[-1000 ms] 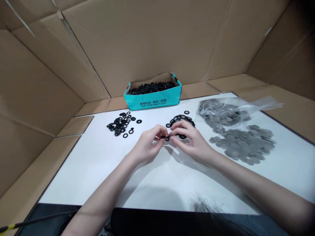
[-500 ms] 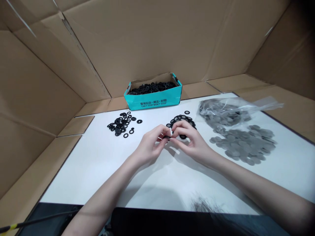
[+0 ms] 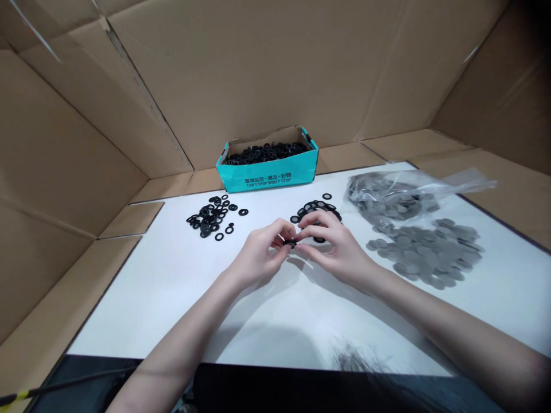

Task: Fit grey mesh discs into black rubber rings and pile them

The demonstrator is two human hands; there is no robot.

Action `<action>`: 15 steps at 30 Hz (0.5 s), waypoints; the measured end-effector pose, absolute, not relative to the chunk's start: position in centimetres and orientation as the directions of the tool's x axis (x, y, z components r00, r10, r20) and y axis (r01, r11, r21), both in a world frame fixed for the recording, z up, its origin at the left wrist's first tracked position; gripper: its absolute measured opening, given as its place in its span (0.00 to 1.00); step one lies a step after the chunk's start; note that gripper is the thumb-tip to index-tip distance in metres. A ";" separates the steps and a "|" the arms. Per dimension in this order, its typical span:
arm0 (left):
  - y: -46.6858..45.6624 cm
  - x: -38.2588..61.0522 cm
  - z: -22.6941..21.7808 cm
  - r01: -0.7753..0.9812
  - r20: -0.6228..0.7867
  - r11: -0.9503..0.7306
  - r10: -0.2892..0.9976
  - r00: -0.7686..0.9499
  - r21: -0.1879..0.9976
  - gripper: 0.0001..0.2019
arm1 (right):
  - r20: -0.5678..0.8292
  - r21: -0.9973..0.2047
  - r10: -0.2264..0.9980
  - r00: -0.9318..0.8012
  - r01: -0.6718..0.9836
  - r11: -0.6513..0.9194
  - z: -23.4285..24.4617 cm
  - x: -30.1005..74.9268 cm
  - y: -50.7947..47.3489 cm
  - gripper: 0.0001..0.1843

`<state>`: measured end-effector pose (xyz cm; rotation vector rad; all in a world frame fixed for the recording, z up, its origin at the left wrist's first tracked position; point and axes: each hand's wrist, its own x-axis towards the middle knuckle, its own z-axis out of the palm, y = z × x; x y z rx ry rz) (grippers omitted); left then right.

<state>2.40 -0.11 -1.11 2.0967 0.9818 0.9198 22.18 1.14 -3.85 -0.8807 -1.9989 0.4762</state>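
Note:
A small black ring [image 3: 290,244] is pinched between the thumb and fingers of my left hand [image 3: 264,248], just above the white tabletop. Opposite it, my right hand [image 3: 325,240] has its thumb and fingertips at the ring's right edge, also closed on it. Whether a grey disc sits inside this ring is too small to tell. Behind my right hand lies a pile of black rings with grey centres [image 3: 316,206], partly hidden by the fingers. Loose black rings [image 3: 210,217] are heaped to the left. Flat grey discs [image 3: 430,252] spread out on the right.
A turquoise box [image 3: 269,175] full of black rings stands at the back. A clear plastic bag [image 3: 391,195] of grey discs lies behind the loose discs. Cardboard walls [image 3: 275,69] enclose the white table [image 3: 163,298]. A dark cable [image 3: 77,380] runs at lower left.
The black ring has tilted, showing more of its face, and sits slightly lower. My right fingertips have shifted a little on it; both hands stay in nearly the same place.

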 end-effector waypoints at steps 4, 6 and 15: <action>-0.2 2.5 -1.2 0.378 0.334 -0.525 0.820 0.466 0.763 0.06 | 0.548 -0.637 0.746 -0.379 0.388 0.666 -3.9 22.2 1.2 0.06; -0.2 2.6 -1.3 0.376 0.335 -0.533 0.813 0.476 0.758 0.06 | 0.527 -0.664 0.757 -0.386 0.370 0.650 -3.8 22.1 1.2 0.07; -0.3 2.3 -0.5 0.355 0.324 -0.556 0.780 0.536 0.752 0.06 | 0.572 -0.682 0.745 -0.343 0.306 0.664 -3.2 21.8 0.4 0.08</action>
